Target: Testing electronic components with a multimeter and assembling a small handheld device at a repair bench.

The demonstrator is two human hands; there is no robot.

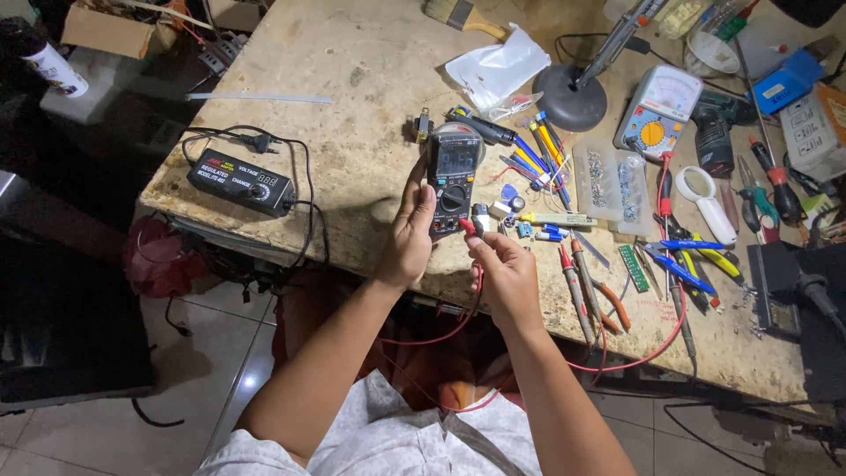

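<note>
Fingers of my left hand wrap the dark multimeter. Just right of the multimeter, my right hand pinches a red plug. I can't make out its socket.

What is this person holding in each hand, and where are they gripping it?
The left hand grips a black digital multimeter by its lower left side. The right hand pinches the red test-lead plug at the meter's base.

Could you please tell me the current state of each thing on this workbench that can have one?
Digital multimeter: upright, held in left hand.
Red plug: pinched by right hand at the meter's base.
Power adapter: lying flat, display dark.
Analog meter: lying flat, untouched.
Blue-handled pliers: lying closed.
</note>
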